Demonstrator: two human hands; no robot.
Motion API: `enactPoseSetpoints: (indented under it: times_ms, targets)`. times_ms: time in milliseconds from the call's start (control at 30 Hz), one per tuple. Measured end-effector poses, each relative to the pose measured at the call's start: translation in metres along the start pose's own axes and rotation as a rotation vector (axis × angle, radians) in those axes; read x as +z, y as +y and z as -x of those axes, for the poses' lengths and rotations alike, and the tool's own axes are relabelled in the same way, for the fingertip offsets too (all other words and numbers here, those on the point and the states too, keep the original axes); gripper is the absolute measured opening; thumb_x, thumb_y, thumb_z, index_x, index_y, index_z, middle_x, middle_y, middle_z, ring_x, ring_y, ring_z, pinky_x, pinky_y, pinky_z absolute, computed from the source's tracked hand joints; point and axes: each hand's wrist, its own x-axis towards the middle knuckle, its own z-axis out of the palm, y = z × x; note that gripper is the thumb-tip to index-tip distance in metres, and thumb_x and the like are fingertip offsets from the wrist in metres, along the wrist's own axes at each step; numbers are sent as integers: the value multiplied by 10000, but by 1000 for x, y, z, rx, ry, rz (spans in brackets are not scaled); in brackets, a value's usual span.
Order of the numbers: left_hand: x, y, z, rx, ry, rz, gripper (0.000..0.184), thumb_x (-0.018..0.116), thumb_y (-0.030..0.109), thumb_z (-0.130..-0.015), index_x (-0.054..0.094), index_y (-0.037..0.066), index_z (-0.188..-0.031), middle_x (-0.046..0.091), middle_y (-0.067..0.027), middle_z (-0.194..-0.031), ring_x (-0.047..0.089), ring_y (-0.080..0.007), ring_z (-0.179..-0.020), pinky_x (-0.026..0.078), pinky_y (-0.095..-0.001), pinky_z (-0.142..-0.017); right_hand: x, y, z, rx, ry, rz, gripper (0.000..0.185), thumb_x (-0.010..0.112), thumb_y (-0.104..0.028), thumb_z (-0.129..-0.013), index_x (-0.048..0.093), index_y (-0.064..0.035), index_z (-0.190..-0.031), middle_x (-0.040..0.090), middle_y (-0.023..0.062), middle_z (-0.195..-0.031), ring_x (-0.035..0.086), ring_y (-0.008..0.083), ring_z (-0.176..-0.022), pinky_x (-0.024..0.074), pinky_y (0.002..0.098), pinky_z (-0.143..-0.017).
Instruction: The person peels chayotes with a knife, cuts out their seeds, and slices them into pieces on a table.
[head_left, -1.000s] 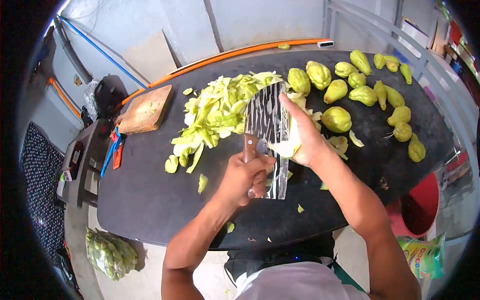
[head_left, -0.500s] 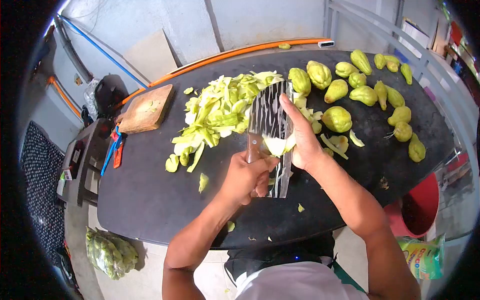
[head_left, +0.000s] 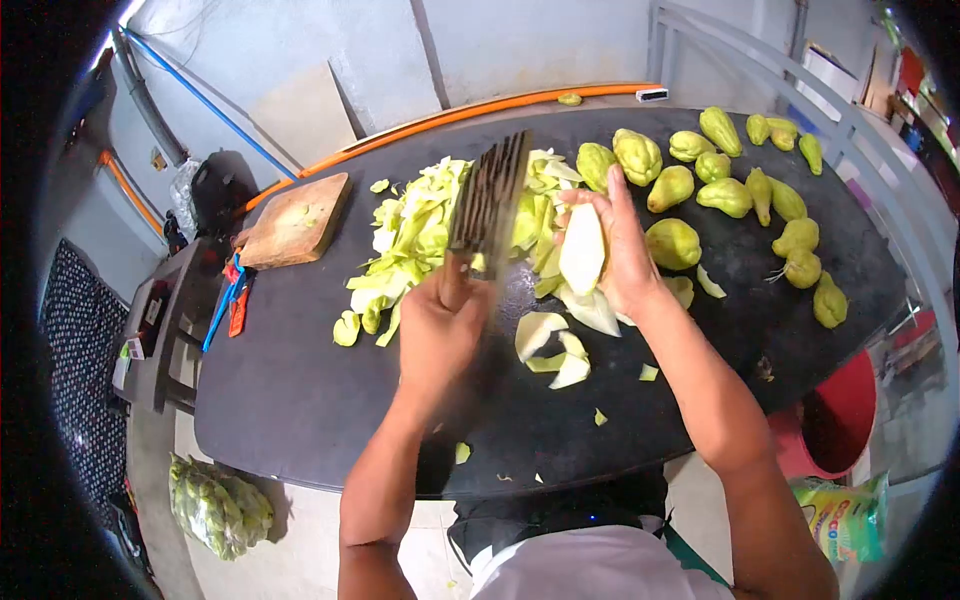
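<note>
My left hand [head_left: 445,325] is closed around the brown handle of a broad cleaver [head_left: 490,195], whose wet, streaked blade points up and is a little blurred. In my right hand [head_left: 625,250] is a pale, cut piece of chayote [head_left: 583,250], its flat face toward me. The blade stands apart from the piece, to its left. Beneath and in front of the right hand lie pale chayote slices [head_left: 555,350]. A heap of green-and-white chayote cuttings [head_left: 415,235] spreads behind the cleaver, partly hidden by it.
Several whole chayotes [head_left: 725,197] lie on the right half of the black table [head_left: 300,400]. A wooden chopping board [head_left: 295,220] rests at the left edge, with a blue-and-red tool [head_left: 237,300] beside it. A red bin [head_left: 830,420] stands at the right, and a bag of greens [head_left: 220,505] lies on the floor.
The cleaver has moved left and up, away from my right hand. Several pale slices now lie on the table below the hands. The piece in my right hand now shows its cut face.
</note>
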Motion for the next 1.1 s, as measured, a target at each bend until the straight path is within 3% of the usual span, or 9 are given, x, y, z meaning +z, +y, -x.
enactPoseSetpoints:
  times_ms: [167,300,367,800,867,933,967,1067,1100]
  targets:
    - [-6,29,1,-569,-242,335,352,713,129,-893,448,91,-665,474,-1,-499,441,-119,-351,322,-283,-338,-3,-16,2,49,16,-250,755,482,-757,-903,635,-55,-1133,662,73,-898,663,180,-789,550,325,-686]
    - [2,21,8,-604,-385,476,316,713,129,-900,483,88,-687,438,-4,-482,421,-117,-338,326,-281,-322,3,-18,6,59,44,-299,736,510,-730,-909,663,-27,-1068,672,66,-882,663,168,-759,541,298,-648]
    - [4,19,10,-600,-411,425,293,707,119,-901,498,80,-699,438,-5,-484,420,-117,-339,339,-283,-324,-5,-10,-1,47,34,-286,741,529,-731,-896,657,-29,-1099,688,74,-928,674,193,-807,559,324,-717]
    - [7,20,11,-641,-422,386,272,705,103,-901,502,72,-723,425,1,-493,407,-110,-344,346,-292,-332,2,-16,6,94,-3,-280,667,557,-666,-925,646,-46,-1151,712,72,-1007,695,176,-880,572,337,-811]
    - [8,20,12,-664,-418,409,290,707,106,-902,489,77,-712,421,3,-492,408,-112,-343,342,-293,-332,3,-3,1,96,2,-293,522,561,-623,-951,651,-113,-1018,628,-13,-819,606,111,-665,503,270,-606]
    - [9,20,12,-675,-416,423,305,709,108,-902,477,83,-704,419,4,-491,405,-113,-341,338,-292,-330,9,2,3,91,9,-284,486,562,-588,-968,637,-115,-1052,623,-2,-853,611,116,-688,507,281,-621]
    - [8,20,12,-674,-414,427,312,710,108,-901,471,86,-702,418,5,-491,403,-113,-339,336,-291,-329,12,3,5,85,12,-266,526,561,-574,-972,620,-83,-1153,660,53,-980,661,155,-817,545,325,-738]
    - [12,21,11,-667,-402,505,317,710,110,-902,466,88,-701,420,3,-491,396,-113,-337,330,-289,-326,21,2,16,98,56,-163,464,594,-546,-970,627,-101,-1094,650,32,-918,642,128,-732,527,297,-645]
    - [13,21,12,-665,-397,541,316,710,111,-902,467,87,-701,421,3,-492,393,-114,-337,328,-288,-326,31,1,24,114,59,-104,411,598,-541,-972,626,-131,-992,591,-20,-800,574,97,-620,460,270,-539]
